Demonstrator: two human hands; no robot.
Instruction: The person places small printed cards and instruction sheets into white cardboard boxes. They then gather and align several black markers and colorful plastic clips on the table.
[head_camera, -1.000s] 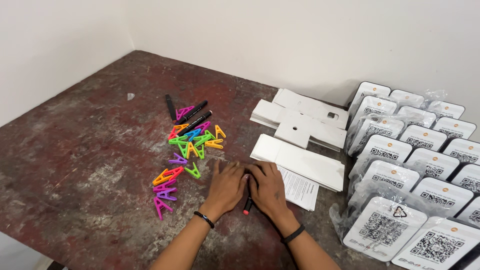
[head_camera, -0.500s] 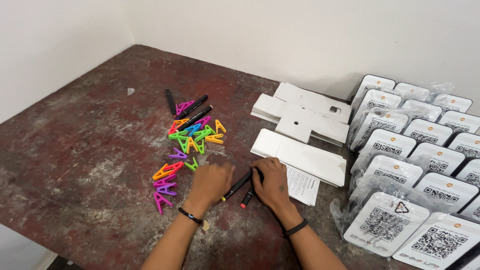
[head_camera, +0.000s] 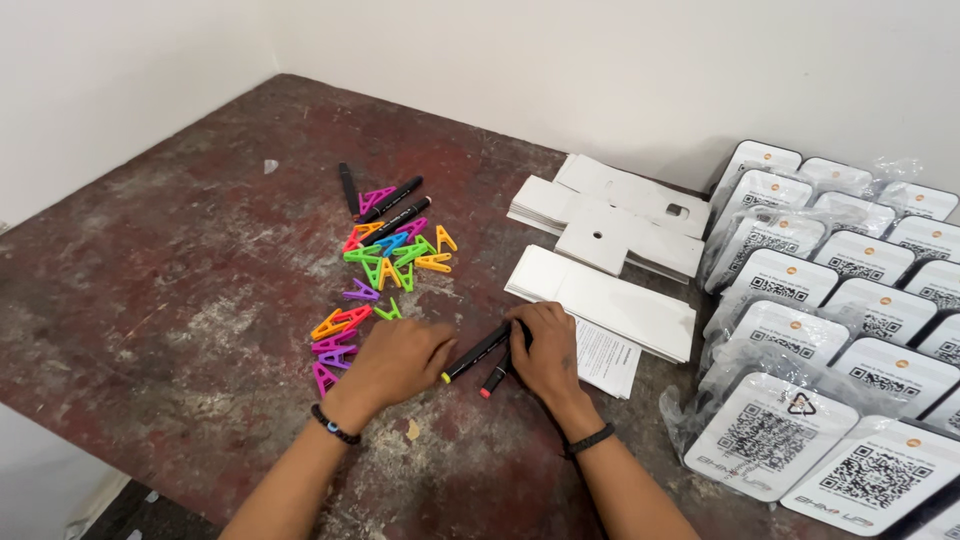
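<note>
My right hand (head_camera: 548, 352) rests on the table and grips the end of a black marker with a yellow tip (head_camera: 475, 352). A second black marker with a red tip (head_camera: 494, 379) lies right beside it, partly under the hand. My left hand (head_camera: 397, 361) lies palm down just left of the yellow tip, next to a heap of small coloured plastic clips (head_camera: 378, 275); I cannot see anything in it. Three more black markers (head_camera: 390, 208) lie beyond the clips.
Flat white cardboard pieces (head_camera: 612, 213) and a folded white sheet (head_camera: 600, 300) lie right of the markers. Several white plastic-wrapped boards with square code patterns (head_camera: 835, 330) fill the right side. The worn brown table (head_camera: 180, 260) meets white walls at the back and left.
My hands have parted: the left one slid left toward the clips. The right hand now holds the yellow-tipped marker, which has turned to lie diagonally between the hands.
</note>
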